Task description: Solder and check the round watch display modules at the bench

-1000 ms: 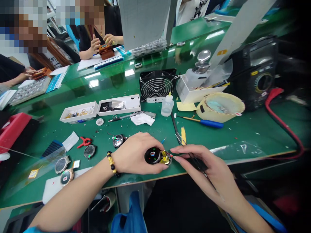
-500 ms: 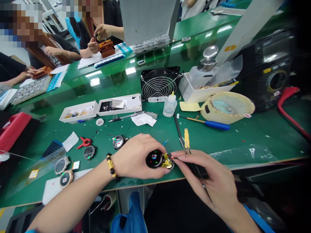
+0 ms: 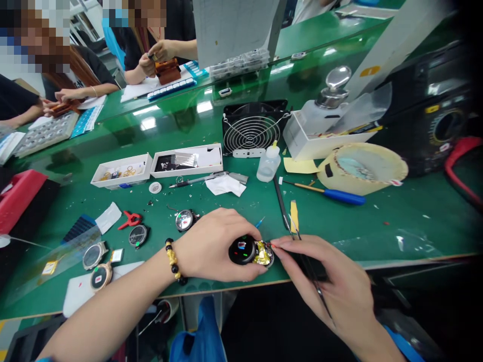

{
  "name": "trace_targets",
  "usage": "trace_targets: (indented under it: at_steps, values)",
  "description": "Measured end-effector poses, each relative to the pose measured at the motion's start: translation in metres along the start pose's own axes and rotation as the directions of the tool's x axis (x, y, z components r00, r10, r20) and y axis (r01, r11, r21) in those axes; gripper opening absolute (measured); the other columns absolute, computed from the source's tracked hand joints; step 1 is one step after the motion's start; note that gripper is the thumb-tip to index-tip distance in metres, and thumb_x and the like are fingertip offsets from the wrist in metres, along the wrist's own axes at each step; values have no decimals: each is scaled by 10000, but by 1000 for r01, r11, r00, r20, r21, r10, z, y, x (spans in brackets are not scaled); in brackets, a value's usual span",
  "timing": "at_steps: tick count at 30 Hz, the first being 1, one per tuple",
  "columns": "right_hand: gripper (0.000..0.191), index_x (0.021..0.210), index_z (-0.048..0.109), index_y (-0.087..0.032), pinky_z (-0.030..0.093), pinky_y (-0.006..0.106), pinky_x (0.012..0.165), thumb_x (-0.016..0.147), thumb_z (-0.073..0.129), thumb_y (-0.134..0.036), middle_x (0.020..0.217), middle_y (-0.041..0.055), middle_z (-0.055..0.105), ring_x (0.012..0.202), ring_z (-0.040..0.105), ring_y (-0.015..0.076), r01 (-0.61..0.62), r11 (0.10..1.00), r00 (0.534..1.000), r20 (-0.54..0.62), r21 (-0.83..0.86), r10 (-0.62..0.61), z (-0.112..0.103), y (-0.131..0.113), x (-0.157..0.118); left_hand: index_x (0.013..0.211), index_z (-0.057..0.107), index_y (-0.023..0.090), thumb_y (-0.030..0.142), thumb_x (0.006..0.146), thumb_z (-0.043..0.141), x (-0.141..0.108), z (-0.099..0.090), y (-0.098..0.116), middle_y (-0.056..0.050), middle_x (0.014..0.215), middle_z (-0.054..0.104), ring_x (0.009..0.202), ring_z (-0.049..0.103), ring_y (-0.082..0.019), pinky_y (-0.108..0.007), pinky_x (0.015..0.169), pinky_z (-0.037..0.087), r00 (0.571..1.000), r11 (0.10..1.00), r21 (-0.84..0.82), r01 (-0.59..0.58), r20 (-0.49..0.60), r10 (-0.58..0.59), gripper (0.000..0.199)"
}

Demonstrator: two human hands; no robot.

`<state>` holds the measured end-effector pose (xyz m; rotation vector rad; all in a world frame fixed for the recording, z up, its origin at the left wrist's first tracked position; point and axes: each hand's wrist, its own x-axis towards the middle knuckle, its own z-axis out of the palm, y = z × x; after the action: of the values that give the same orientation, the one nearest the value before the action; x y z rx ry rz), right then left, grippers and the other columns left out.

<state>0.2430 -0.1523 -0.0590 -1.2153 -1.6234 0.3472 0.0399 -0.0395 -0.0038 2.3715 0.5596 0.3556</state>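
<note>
My left hand (image 3: 219, 246) is closed around an opened smartwatch (image 3: 239, 252) near the front edge of the bench. Its round dark face lies beside a back part with crumpled gold-coloured foil (image 3: 263, 254). My right hand (image 3: 335, 276) carries a pair of metal tweezers (image 3: 320, 294) across the palm, tips pointing away from me. Its thumb and forefinger pinch at the right rim of the gold part; a bit of red shows there, too small to name. Left of my hands lie more watches: a silver one (image 3: 184, 219), a dark one (image 3: 138, 235) and a rose-gold one (image 3: 100, 276).
Beyond my hands stand a fan (image 3: 253, 129), a dropper bottle (image 3: 268, 162), a round yellowish tub (image 3: 362, 173) and a blue-handled screwdriver (image 3: 344, 196). Two white parts trays (image 3: 187, 172) sit farther left, with a red clamp (image 3: 130, 219) nearer. Co-workers sit across the bench.
The view has shifted slightly. Both hands keep their hold at the smartwatch, and the right fingertips stay pinched at its rim. Across the bench, a co-worker's hands have moved a little.
</note>
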Motion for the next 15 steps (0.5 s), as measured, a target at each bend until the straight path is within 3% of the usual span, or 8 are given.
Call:
trace_targets:
  at_steps: [15]
  values:
    - [262, 1147, 674, -230, 540, 257, 900, 963, 681, -44, 1064, 11, 741, 969, 712, 137, -50, 998, 998, 24, -39, 51, -2, 3, -8, 1038, 682, 194, 418, 831, 802, -1, 1, 0, -12, 977, 753, 950, 693, -216, -356, 953, 478, 1000, 1000, 10, -10, 2, 10, 327]
